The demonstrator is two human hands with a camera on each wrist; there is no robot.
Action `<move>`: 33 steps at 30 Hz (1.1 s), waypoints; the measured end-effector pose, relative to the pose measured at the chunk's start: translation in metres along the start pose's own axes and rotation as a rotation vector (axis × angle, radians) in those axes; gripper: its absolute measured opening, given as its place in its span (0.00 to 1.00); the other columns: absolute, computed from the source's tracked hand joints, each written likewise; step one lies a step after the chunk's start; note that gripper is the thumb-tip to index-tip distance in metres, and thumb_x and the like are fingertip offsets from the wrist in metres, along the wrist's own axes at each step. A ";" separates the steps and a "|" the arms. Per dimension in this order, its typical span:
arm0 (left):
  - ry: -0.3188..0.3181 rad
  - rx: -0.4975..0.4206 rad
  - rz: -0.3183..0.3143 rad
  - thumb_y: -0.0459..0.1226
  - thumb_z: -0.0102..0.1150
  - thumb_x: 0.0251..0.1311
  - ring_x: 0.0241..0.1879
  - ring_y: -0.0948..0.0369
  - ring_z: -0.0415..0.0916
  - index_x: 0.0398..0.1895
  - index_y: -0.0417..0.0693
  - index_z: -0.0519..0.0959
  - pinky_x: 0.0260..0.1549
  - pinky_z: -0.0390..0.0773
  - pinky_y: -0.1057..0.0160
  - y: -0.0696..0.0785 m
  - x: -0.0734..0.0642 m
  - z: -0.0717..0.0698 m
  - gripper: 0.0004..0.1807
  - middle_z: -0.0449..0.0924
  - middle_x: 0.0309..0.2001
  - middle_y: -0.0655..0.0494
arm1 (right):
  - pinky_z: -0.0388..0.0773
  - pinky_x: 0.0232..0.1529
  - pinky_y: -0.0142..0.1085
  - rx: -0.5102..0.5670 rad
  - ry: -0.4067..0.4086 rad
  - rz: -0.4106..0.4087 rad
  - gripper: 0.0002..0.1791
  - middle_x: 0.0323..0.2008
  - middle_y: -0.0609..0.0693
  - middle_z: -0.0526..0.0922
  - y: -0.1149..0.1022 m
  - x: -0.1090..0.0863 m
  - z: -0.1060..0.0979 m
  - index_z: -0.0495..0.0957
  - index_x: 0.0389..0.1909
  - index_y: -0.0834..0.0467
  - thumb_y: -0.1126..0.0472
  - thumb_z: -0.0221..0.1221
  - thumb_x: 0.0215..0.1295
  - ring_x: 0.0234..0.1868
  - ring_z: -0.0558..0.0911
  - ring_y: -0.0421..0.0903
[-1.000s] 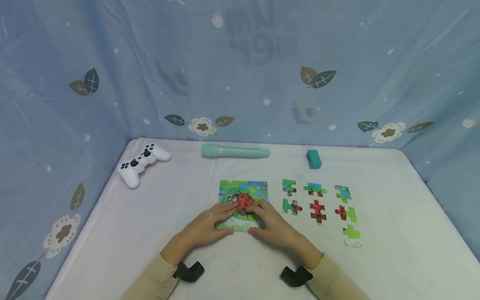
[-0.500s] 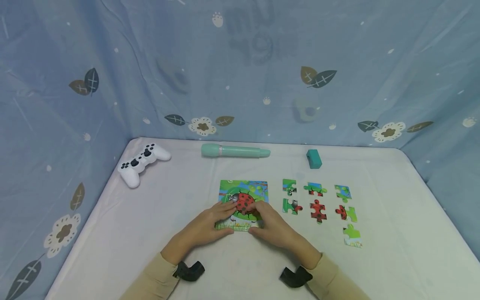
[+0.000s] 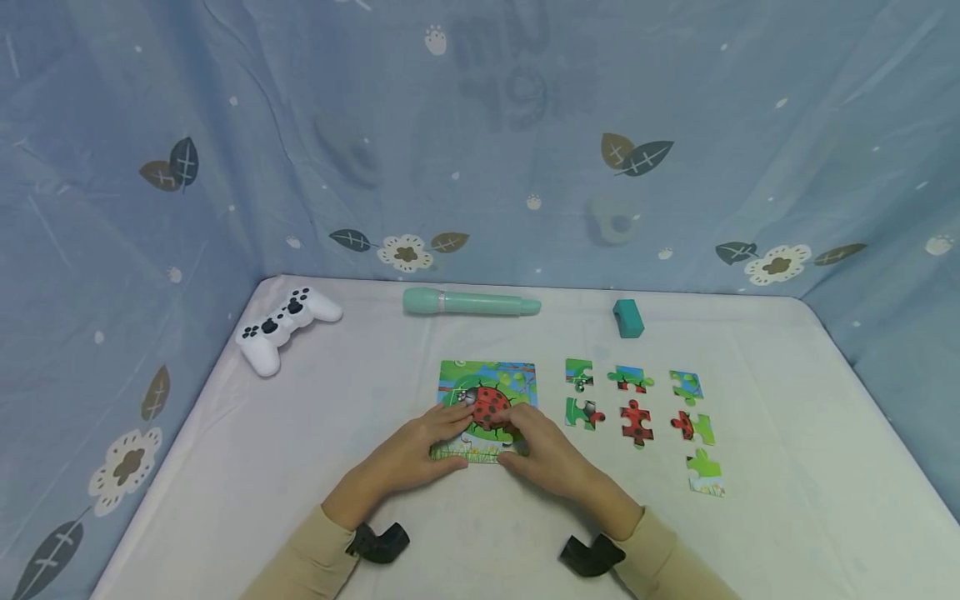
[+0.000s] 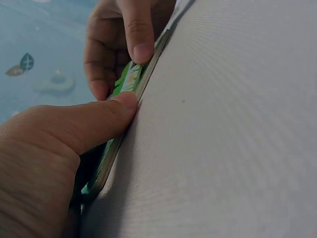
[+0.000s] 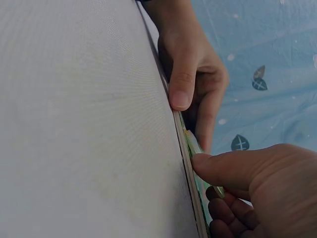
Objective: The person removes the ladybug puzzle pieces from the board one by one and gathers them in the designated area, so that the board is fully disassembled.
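A ladybug jigsaw puzzle [image 3: 452,375] in a square board lies on the white table. My left hand [image 3: 416,450] rests on its left side, fingers laid over the picture and thumb at the front edge. At the lower right, my right hand [image 3: 551,454] pinches a puzzle piece [image 5: 194,142], which shows tilted over the board in the right wrist view; the fingers hide much of it. Right of the board lie several loose pieces, among them a red piece [image 3: 636,423] and a green corner piece [image 3: 705,473].
A white game controller [image 3: 281,323] lies at the back left. Along the back edge are a mint-green microphone-like stick [image 3: 480,303] and a small teal block [image 3: 628,318]. A blue patterned cloth [image 3: 480,167] hangs behind the table.
The fingers of my right hand shift slightly at the lower right of the board. My left hand and the loose pieces stay where they were.
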State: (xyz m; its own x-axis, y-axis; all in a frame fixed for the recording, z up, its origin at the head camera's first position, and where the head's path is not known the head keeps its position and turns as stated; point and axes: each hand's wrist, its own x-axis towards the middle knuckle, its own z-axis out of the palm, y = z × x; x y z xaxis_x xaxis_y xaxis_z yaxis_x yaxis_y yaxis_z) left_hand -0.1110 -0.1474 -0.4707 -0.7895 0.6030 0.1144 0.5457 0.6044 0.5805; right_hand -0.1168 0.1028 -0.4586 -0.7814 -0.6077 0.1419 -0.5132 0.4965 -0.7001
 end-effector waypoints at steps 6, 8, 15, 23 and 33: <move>0.002 0.007 0.000 0.51 0.60 0.59 0.70 0.47 0.56 0.67 0.44 0.67 0.66 0.62 0.48 0.000 0.000 0.000 0.35 0.64 0.69 0.51 | 0.78 0.49 0.40 -0.033 -0.001 0.007 0.25 0.50 0.48 0.76 -0.001 0.000 -0.003 0.72 0.58 0.58 0.61 0.64 0.59 0.48 0.76 0.42; -0.002 0.004 0.000 0.51 0.60 0.59 0.70 0.47 0.56 0.67 0.44 0.67 0.66 0.63 0.48 0.000 0.000 0.000 0.35 0.64 0.69 0.52 | 0.78 0.48 0.39 -0.035 0.004 0.007 0.25 0.50 0.48 0.77 -0.001 0.001 -0.004 0.73 0.58 0.58 0.61 0.64 0.59 0.47 0.76 0.42; 0.000 0.016 0.013 0.50 0.61 0.59 0.70 0.49 0.58 0.66 0.43 0.68 0.67 0.62 0.49 0.000 0.001 0.000 0.35 0.64 0.69 0.51 | 0.78 0.51 0.42 -0.026 0.012 0.065 0.24 0.51 0.46 0.77 -0.002 0.002 -0.021 0.73 0.57 0.56 0.60 0.65 0.59 0.50 0.77 0.42; -0.006 0.009 0.017 0.49 0.61 0.59 0.70 0.47 0.57 0.66 0.43 0.68 0.67 0.61 0.49 0.002 0.002 0.000 0.34 0.64 0.68 0.51 | 0.79 0.48 0.40 -0.018 0.043 0.023 0.24 0.49 0.46 0.78 0.013 -0.018 -0.052 0.74 0.56 0.58 0.63 0.65 0.58 0.47 0.78 0.43; -0.012 0.011 -0.009 0.50 0.61 0.59 0.70 0.48 0.56 0.66 0.44 0.68 0.67 0.61 0.50 0.001 0.001 0.000 0.35 0.64 0.69 0.52 | 0.79 0.42 0.35 -0.083 0.133 0.061 0.24 0.48 0.47 0.80 0.037 -0.065 -0.084 0.76 0.54 0.57 0.65 0.67 0.54 0.43 0.77 0.38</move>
State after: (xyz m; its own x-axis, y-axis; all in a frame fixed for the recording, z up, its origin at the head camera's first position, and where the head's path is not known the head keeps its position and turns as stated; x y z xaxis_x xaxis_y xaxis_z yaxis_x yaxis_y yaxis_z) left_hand -0.1111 -0.1466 -0.4695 -0.7908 0.6039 0.0994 0.5418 0.6153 0.5726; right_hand -0.1150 0.2124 -0.4343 -0.8494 -0.4898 0.1964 -0.4865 0.5830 -0.6507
